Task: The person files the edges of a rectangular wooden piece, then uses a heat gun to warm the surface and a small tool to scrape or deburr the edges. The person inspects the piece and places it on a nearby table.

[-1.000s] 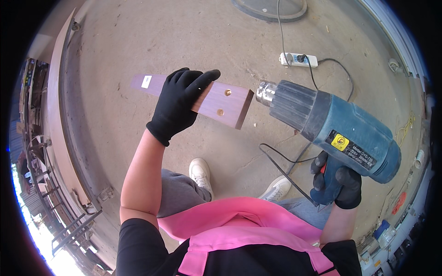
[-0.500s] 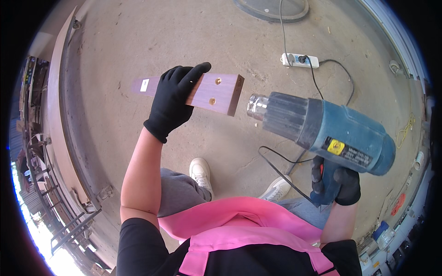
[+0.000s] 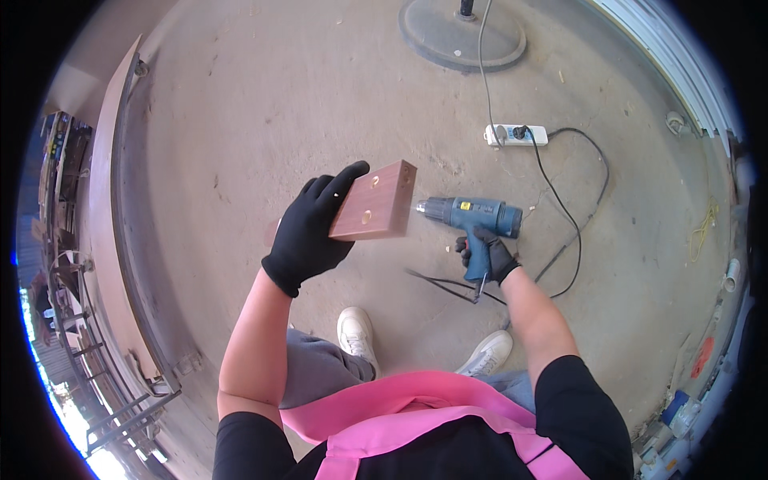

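My left hand (image 3: 310,232), in a black glove, is wrapped round a reddish-brown wooden board (image 3: 373,205). Two round holes show in the board's face, and its end points to the right and slightly up. Much of its far part is hidden behind the glove. In my right hand (image 3: 498,254), also gloved in black, is the handle of a blue heat gun (image 3: 480,216). Its metal nozzle points left at the board's end, with a small gap between them. A black cord hangs from the base of the handle.
A white power strip (image 3: 516,135) lies on the concrete floor with plugs in it. The black cord (image 3: 578,240) loops across the floor at the right. A round stand base (image 3: 464,36) is at the far side. Along the left runs a long panel (image 3: 102,176).
The heat gun has moved away from my head, down and to the left. The board has tilted, its right end now turned upward. Both hands keep their hold.
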Available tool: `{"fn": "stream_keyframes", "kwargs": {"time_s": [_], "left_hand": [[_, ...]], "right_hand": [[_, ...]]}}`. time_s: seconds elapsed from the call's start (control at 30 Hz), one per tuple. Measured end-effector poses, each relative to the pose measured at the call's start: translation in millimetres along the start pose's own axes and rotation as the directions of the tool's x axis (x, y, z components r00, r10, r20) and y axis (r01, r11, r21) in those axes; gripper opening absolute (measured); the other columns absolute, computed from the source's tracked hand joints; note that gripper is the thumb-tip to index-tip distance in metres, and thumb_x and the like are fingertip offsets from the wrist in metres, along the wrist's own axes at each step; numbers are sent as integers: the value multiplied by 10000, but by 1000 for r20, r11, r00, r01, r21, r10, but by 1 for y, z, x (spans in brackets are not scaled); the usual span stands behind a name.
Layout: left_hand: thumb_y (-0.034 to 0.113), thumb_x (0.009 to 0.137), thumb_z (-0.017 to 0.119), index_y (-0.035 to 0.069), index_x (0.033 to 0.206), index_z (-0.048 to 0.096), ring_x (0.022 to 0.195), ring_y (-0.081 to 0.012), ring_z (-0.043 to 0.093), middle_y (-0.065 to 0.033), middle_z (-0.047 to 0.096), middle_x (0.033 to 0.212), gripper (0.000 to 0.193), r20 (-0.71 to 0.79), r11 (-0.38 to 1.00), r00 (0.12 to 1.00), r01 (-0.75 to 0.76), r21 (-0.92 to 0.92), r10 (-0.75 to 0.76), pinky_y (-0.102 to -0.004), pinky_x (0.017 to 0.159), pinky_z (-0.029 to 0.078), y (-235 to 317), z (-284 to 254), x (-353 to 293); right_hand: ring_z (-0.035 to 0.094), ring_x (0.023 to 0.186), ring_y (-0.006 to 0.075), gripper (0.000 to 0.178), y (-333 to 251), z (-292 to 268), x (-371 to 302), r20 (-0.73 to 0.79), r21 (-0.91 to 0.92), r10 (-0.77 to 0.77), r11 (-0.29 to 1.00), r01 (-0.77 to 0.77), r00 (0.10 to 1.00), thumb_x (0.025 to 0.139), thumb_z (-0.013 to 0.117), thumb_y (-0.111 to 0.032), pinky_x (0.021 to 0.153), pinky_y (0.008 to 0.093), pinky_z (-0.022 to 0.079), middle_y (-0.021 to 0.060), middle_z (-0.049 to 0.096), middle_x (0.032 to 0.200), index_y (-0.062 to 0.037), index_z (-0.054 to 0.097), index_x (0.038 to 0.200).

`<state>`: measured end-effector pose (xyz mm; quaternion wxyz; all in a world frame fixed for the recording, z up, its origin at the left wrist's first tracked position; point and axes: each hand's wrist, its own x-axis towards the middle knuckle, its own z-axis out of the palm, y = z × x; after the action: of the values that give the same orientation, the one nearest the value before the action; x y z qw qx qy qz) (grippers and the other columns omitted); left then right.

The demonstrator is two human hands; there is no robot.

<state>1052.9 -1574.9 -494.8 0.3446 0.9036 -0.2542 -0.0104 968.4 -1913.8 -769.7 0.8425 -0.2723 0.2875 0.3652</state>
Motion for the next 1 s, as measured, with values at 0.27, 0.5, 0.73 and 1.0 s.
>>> {"fn": "stream_keyframes", "kwargs": {"time_s": [0.27, 0.5, 0.73, 1.0], "left_hand": [[-11, 692, 697, 106, 1381, 513, 1010, -321, 566, -112, 608, 1066, 722, 36, 990, 994, -106, 88, 104, -411, 907, 472, 0, -2, 4], [-22, 681, 685, 125, 1371, 527, 974, -342, 559, -105, 600, 1027, 723, 70, 975, 986, -160, 154, 150, -426, 908, 453, 6, 8, 6], [-4, 713, 662, 157, 1360, 546, 963, -317, 567, -88, 605, 996, 677, 94, 936, 982, -183, 300, 162, -434, 895, 450, 9, 6, 0], [12, 729, 658, 202, 1346, 570, 912, -302, 565, -63, 590, 944, 651, 156, 886, 969, -241, 395, 193, -431, 849, 447, 13, 16, -2]], "right_hand": [[679, 739, 160, 425, -77, 67, -50, -172, -965, -105, 218, -147, 979, 935, 617, -413, 682, 313, 548, 88, 698, 912, -29, 659, 1114], [703, 706, 151, 343, -102, 252, -144, 303, -638, -160, 698, 325, 939, 970, 608, -314, 603, 256, 530, 104, 715, 866, 15, 677, 1042], [668, 622, 133, 272, -95, 265, -148, 216, -699, -177, 659, 279, 960, 933, 673, -258, 537, 239, 503, 90, 699, 802, 14, 672, 935], [574, 533, 104, 141, -76, 238, -139, 111, -704, -189, 678, 211, 976, 875, 609, -127, 486, 232, 450, 85, 638, 721, 6, 638, 837]]}}
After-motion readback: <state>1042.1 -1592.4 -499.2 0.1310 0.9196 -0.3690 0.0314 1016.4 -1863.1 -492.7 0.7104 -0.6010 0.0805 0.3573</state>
